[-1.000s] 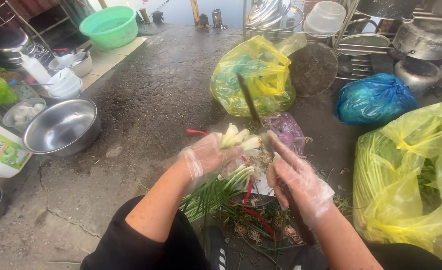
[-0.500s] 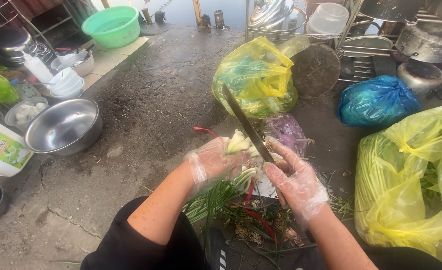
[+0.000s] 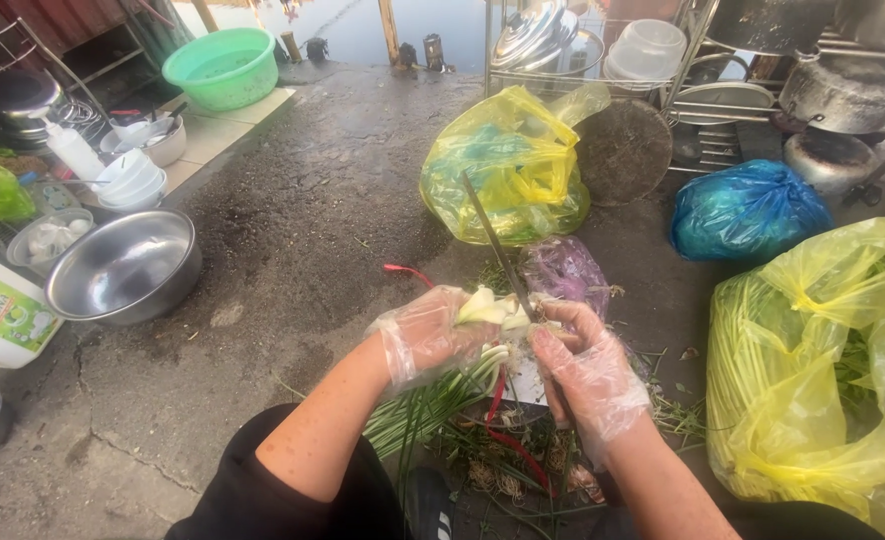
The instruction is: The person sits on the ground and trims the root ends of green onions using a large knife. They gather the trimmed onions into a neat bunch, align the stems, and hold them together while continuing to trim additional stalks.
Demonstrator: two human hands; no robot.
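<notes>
The work surface is a wet, cracked concrete floor (image 3: 293,230) outdoors. At its left edge stand a steel bowl (image 3: 123,265) and a green basin (image 3: 223,65). At centre, the gloved left hand (image 3: 428,335) is closed around a bunch of spring onions (image 3: 443,395). The gloved right hand (image 3: 588,375) grips a knife (image 3: 498,250), blade pointing up. Yellow bags (image 3: 813,370) and a pot rack (image 3: 763,90) occupy the right side.

Soft, even daylight, brightest at the top edge; shadows are faint. The wet concrete floor (image 3: 293,250) shows a dull sheen, and the steel bowl (image 3: 123,265) glints. Focus is sharp, with mild wide-angle stretch at the corners
</notes>
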